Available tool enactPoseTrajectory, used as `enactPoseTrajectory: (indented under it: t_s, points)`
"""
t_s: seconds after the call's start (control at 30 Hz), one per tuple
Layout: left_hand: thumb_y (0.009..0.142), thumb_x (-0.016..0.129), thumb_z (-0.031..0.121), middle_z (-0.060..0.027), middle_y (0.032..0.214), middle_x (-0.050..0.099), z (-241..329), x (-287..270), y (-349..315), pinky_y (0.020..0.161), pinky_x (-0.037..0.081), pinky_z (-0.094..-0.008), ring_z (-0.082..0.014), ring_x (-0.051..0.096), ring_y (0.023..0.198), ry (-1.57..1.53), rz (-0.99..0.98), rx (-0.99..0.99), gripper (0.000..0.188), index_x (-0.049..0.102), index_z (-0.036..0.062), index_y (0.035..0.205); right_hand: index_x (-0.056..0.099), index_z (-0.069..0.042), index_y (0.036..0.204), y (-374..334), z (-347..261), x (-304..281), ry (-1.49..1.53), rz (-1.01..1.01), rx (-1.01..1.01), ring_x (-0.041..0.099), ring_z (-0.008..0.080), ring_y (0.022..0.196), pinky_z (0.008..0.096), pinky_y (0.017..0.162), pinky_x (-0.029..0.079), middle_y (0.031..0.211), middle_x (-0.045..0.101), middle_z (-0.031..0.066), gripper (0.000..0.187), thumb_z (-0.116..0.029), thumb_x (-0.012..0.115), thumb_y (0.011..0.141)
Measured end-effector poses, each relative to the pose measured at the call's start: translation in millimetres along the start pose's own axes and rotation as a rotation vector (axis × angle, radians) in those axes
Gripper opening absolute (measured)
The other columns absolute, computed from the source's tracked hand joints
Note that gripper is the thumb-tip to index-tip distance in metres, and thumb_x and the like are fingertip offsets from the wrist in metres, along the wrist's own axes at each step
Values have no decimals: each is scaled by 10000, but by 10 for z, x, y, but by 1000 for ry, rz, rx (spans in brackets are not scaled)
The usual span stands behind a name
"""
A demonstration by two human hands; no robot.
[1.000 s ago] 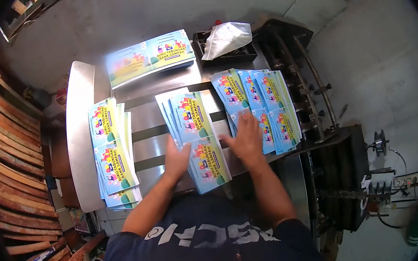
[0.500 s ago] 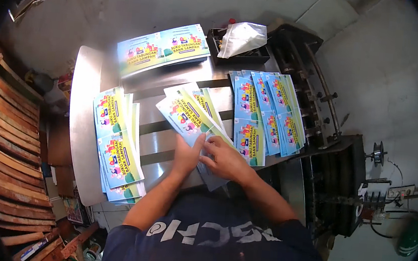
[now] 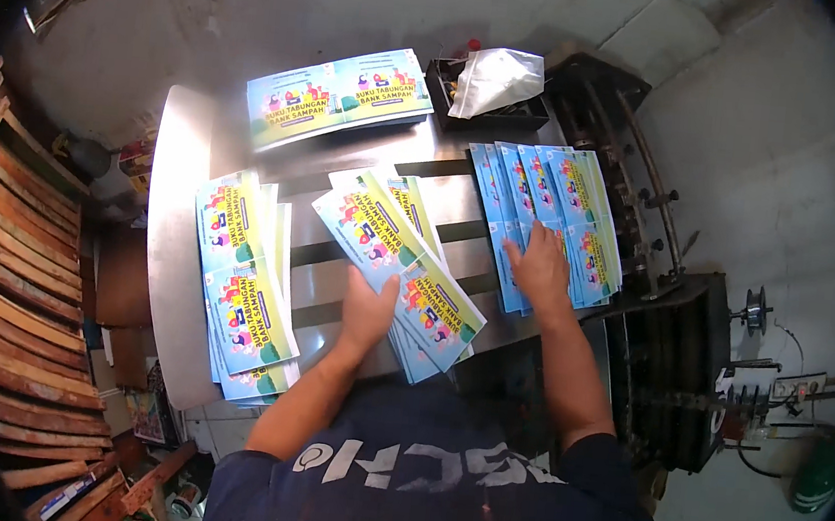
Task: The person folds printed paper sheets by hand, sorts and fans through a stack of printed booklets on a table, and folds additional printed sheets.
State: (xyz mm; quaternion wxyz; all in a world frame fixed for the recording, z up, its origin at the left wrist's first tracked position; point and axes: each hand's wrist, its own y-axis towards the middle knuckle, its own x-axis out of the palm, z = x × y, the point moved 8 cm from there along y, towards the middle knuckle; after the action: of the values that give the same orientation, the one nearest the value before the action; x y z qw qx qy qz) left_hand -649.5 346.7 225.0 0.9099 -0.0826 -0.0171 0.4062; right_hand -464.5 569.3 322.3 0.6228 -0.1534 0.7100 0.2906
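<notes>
Colourful printed sheets (image 3: 412,265), blue and yellow with cartoon figures, lie slanted and fanned in the middle of the metal table. My left hand (image 3: 370,308) grips their near left edge, thumb on top and the other fingers hidden beneath. To the right, my right hand (image 3: 543,273) rests on a fanned row of similar sheets (image 3: 582,201). Its thumb and forefinger are apart on the paper, and its palm hides part of the row. Beside my left forearm is another overlapping pile (image 3: 247,279) of the same prints.
At the back of the slotted metal table (image 3: 170,237) lies a neat stack of prints (image 3: 338,97). A black tray (image 3: 497,117) with a silvery bag (image 3: 498,82) stands beside it. Dark machinery with metal rods (image 3: 647,172) borders the right side. Curved wooden slats (image 3: 27,293) stand at the left.
My right hand has left the middle sheets and moved right onto the right-hand row. The near left sheet of that row no longer shows there. My left hand keeps its hold.
</notes>
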Motion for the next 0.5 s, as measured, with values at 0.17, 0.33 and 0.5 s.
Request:
enactPoseTrajectory:
  t_s: [0.17,0.33,0.5]
  points:
    - [880,649,170,-228,1074,633,81,48,-23,883,485,-427,-338,645,983,-30,6,29,404,447,-33,1165,521,40,1189,41,-6,169,-101,-280,83,544,394,1125,510,881,513,1211,563,228,528,-273,708,807]
    - [879,650,169,-220,1078,620,52,96,18,904,473,-429,-319,634,982,-23,-8,28,399,449,-36,1156,418,-3,1375,192,179,-77,-260,-235,127,407,431,1301,553,966,474,1422,413,225,772,-361,758,782]
    - [875,647,158,-216,1093,614,112,377,29,906,475,-424,-312,630,995,8,-46,89,411,445,-34,1178,198,9,1499,279,991,172,-156,-303,374,301,528,1356,573,1063,378,1503,317,275,1014,-328,744,713]
